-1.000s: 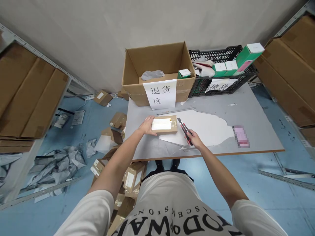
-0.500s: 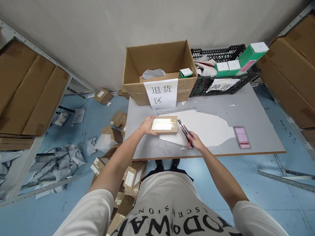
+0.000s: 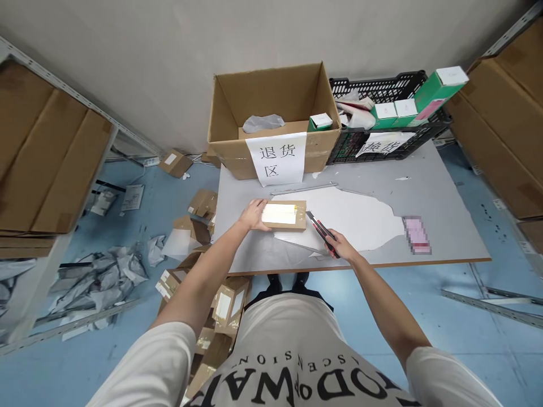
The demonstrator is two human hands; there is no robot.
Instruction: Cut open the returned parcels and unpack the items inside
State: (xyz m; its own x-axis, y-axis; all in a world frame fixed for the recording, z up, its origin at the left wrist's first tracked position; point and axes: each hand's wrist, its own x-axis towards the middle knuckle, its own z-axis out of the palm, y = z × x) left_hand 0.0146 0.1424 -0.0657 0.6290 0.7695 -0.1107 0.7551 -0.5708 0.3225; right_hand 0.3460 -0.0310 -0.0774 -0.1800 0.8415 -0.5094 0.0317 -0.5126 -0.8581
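A small taped cardboard box (image 3: 283, 216) with a white label on top lies on the white sheet (image 3: 360, 220) on the table. My left hand (image 3: 255, 215) grips its left end, thumb at the near side and fingers at the far side. In my right hand (image 3: 339, 246) is a black and red box cutter (image 3: 321, 230), fingers wrapped round its handle. The cutter's tip points up and left, close to the right end of the box; whether it touches the cardboard I cannot tell.
Behind stand a large open carton (image 3: 231, 155) with a paper sign and a black crate (image 3: 382, 152) holding green boxes. A pixelated pink item (image 3: 417, 234) lies at the table's right. Cardboard boxes (image 3: 229, 302) and grey plastic bags (image 3: 102, 277) cover the floor at left.
My right hand has shifted slightly right with the box cutter, whose tip sits a little lower beside the box's right end. My left hand and the box stay in place.
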